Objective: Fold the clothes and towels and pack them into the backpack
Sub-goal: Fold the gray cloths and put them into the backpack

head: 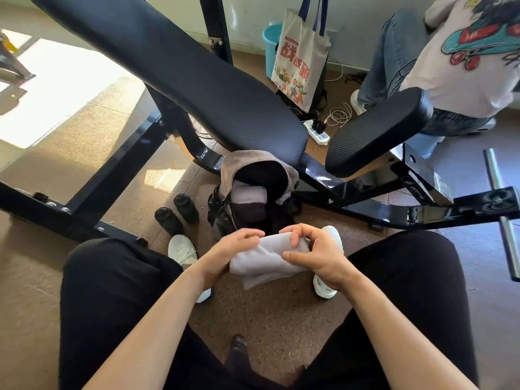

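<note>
Both hands grip a folded grey towel (266,258) in mid-air between the knees, the left hand (225,256) pinching its near-left end and the right hand (318,254) clamped over its far-right edge. Just beyond the fingers sits the open backpack (247,204), already stuffed with rolled cloth. Since that mouth looks crowded, the fold could spring loose or snag on the rim while being pushed in, or nudge the two dark bottles (177,213) left of it.
</note>
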{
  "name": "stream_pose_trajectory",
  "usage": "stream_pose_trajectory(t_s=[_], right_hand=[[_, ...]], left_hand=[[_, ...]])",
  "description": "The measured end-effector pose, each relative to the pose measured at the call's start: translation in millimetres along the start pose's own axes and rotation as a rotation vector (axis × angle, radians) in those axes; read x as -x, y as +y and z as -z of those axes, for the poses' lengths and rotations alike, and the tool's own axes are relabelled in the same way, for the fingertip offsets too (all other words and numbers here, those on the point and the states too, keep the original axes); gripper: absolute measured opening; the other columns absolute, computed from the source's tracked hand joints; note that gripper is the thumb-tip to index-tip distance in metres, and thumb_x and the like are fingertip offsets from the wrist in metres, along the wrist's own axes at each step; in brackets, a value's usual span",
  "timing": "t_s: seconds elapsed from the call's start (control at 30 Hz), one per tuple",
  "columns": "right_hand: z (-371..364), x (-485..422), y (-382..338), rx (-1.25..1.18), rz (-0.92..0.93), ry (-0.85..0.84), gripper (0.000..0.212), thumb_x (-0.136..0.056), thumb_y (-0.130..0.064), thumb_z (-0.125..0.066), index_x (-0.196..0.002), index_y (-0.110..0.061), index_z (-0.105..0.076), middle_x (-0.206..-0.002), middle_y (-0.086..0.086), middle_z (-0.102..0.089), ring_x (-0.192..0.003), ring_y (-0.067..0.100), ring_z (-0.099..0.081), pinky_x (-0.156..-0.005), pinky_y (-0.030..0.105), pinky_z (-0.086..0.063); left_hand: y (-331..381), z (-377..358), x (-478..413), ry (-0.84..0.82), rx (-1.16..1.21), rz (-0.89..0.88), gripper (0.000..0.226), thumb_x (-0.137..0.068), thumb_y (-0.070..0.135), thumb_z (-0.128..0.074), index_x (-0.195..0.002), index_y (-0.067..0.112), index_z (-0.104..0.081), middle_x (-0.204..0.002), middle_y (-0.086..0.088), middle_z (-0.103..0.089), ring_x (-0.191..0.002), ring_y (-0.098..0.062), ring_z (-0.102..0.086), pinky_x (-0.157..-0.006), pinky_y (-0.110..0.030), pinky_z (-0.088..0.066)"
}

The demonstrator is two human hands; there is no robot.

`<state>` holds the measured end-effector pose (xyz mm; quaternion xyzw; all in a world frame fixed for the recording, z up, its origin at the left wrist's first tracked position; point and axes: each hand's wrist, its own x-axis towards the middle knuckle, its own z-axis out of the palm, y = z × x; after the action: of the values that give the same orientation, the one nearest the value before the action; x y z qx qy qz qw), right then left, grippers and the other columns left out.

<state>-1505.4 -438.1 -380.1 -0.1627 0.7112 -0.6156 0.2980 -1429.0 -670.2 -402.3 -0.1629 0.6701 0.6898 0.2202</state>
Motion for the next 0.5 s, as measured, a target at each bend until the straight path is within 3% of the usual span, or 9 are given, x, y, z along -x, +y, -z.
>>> stream_pose_trajectory(t_s=[0.13,0.2,0.33,0.5], right_hand=[[2.9,0.5,1.4,0.042,0.021,0.021,0.025,-0.071,-0.010,-0.081,-0.076,-0.022,-0.059,-0.119,-0.003,-0.068,-0.110,0.024,-0.065,-0.090,0.043,-0.053],[3.6,1.0,1.7,0.049,0.015,0.029,0.024,-0.070,-0.011,-0.080,-0.077,-0.023,-0.060,-0.117,-0.006,-0.068,-0.111,0.022,-0.064,-0.091,0.044,-0.053],[2.5,-0.9,3.6,0.068,-0.013,0.009,0.023,-0.071,-0.008,-0.077,-0.078,-0.020,-0.059,-0.116,-0.004,-0.068,-0.113,0.025,-0.064,-0.094,0.051,-0.052],[-0.6,-17.4,6.3,0.123,-0.082,-0.089,0.025,-0.069,-0.011,-0.080,-0.073,-0.029,-0.062,-0.121,0.000,-0.067,-0.114,0.013,-0.064,-0.101,0.039,-0.050]], left_hand=[[2.6,-0.2,8.7,-0.202,-0.112,-0.044,0.060,-0.080,0.047,-0.080,-0.135,0.032,-0.061,-0.129,-0.004,-0.068,-0.122,-0.025,-0.064,-0.107,-0.047,-0.050],[5.5,-0.5,8.1,-0.206,-0.144,-0.096,0.064,-0.080,0.039,-0.084,-0.137,0.032,-0.057,-0.129,-0.004,-0.067,-0.121,-0.025,-0.064,-0.106,-0.049,-0.051],[9.4,-1.7,7.7,-0.299,-0.244,-0.153,0.076,-0.088,0.023,-0.081,-0.147,0.037,-0.035,-0.133,-0.007,-0.060,-0.122,-0.024,-0.063,-0.105,-0.046,-0.052],[18.8,8.9,-3.5,-0.506,-0.447,-0.152,0.043,-0.094,0.023,-0.074,-0.132,0.033,-0.056,-0.133,0.011,-0.054,-0.124,-0.011,-0.054,-0.108,-0.039,-0.046]])
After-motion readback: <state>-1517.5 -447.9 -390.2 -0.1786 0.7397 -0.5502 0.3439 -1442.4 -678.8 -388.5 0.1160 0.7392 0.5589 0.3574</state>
